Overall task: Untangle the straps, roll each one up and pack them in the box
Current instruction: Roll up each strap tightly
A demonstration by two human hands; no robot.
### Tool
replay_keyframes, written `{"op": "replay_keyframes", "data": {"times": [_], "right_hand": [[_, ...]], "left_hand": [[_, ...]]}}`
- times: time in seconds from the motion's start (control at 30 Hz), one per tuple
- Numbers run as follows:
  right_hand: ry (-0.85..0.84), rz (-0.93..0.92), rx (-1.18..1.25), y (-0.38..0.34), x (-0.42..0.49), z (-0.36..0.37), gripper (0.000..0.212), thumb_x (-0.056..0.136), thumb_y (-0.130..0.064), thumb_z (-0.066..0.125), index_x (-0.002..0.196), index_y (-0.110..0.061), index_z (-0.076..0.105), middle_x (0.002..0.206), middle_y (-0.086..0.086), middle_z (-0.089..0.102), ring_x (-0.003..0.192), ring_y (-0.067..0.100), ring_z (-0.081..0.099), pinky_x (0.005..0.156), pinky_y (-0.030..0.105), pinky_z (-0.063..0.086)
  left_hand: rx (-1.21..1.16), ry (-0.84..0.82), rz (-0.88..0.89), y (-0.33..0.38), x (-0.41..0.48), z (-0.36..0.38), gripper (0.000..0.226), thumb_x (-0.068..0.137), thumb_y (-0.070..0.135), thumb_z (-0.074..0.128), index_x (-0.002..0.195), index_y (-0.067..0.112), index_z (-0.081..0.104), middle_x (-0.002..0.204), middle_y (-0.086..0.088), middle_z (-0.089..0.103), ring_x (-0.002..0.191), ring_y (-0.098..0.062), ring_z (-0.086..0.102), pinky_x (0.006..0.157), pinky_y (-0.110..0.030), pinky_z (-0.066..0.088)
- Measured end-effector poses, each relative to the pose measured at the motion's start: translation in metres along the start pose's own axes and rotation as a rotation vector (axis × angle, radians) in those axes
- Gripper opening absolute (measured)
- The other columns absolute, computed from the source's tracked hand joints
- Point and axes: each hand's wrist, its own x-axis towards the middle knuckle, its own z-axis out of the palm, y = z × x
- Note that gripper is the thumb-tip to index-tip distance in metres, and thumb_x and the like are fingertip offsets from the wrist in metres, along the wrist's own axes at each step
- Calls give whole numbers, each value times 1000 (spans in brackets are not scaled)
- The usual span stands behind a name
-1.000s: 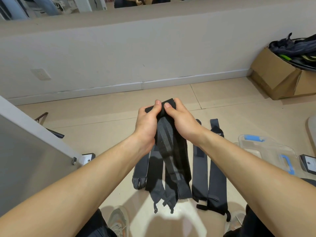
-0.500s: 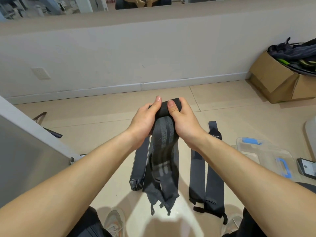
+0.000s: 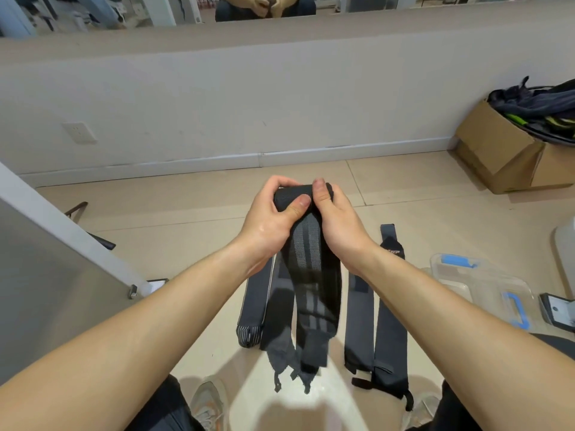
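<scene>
A dark grey strap with lighter stripes [image 3: 306,253] hangs in front of me, its top end wound into a small roll [image 3: 291,195]. My left hand [image 3: 267,225] grips the roll, thumb pressed on its front. My right hand [image 3: 337,222] grips the same roll from the right, thumb on top. The loose tail dangles down to the floor. Other dark straps lie flat on the tiles: one at the left [image 3: 253,303] and two at the right [image 3: 376,318]. A clear plastic box with blue latches [image 3: 485,287] sits on the floor to the right.
A cardboard box [image 3: 504,154] stuffed with dark gear stands by the low wall at the right. A grey panel [image 3: 46,253] slants in at the left. A small dark device [image 3: 558,311] lies beside the clear box. My shoes [image 3: 208,402] show at the bottom.
The roll in my hands has grown and the hanging tail has shortened, its end rising a little. My thumbs have shifted over the roll.
</scene>
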Motion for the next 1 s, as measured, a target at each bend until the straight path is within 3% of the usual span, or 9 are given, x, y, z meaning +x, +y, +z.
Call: {"op": "replay_keyframes", "data": {"times": [0.1,0.2,0.27,0.43,0.6,0.67,0.8,0.9,1.0], "right_hand": [[19,-49,-4,-1,-2,3,44,99,-58,47,112,-17,58,110,3,73,107,19,70,100,48,53],[-9,-134,-146,4,-5,3,28,108,-41,43,112,-14,50,102,1,68,99,17,67,92,40,54],[-41,-156,-145,8,-5,3,21,109,-35,42,112,-15,47,98,-1,65,94,14,64,89,38,53],[-129,-81,32,5,0,-4,15,111,-24,41,120,-14,45,104,6,61,97,16,61,93,38,52],[-60,29,35,1,6,-3,44,80,-64,53,107,-30,55,107,2,70,108,20,67,102,47,50],[-40,29,-4,2,4,-2,52,88,-71,49,112,-26,55,110,1,71,107,18,68,99,42,52],[21,-35,36,5,4,-1,32,107,-43,46,116,-13,53,110,8,70,101,19,70,84,30,57],[-10,-60,23,7,4,-3,21,108,-38,47,108,-17,51,101,3,68,95,15,69,82,31,57],[-30,-85,35,10,5,-5,15,107,-35,49,104,-20,49,96,0,66,92,15,66,89,39,56]], "left_hand": [[-253,165,-168,-8,-7,15,35,96,20,70,124,7,53,106,-12,71,98,-23,72,88,-38,60],[-433,180,-372,-10,-5,18,66,80,49,76,129,8,59,117,-17,73,102,-31,74,83,-42,61],[-332,139,-366,-9,-3,14,58,88,58,68,120,9,69,109,-14,77,99,-28,76,85,-41,60],[-191,90,-205,-6,1,10,41,101,39,59,111,1,71,104,-18,77,98,-30,75,87,-39,61],[-140,127,-140,-7,3,9,38,99,27,66,121,-2,59,108,-17,74,97,-25,74,84,-37,59],[-99,114,-95,-6,1,9,33,98,21,67,121,1,53,97,-8,72,86,-14,71,81,-29,58],[-11,77,-62,-6,1,8,33,98,30,67,119,9,53,91,2,70,79,-5,68,79,-27,55],[-15,38,-131,-4,1,8,43,99,52,58,112,13,67,100,-4,78,96,-18,75,91,-38,58],[-69,-14,-167,-5,4,8,46,101,51,54,112,10,71,104,-11,78,100,-27,75,92,-41,59]]}}
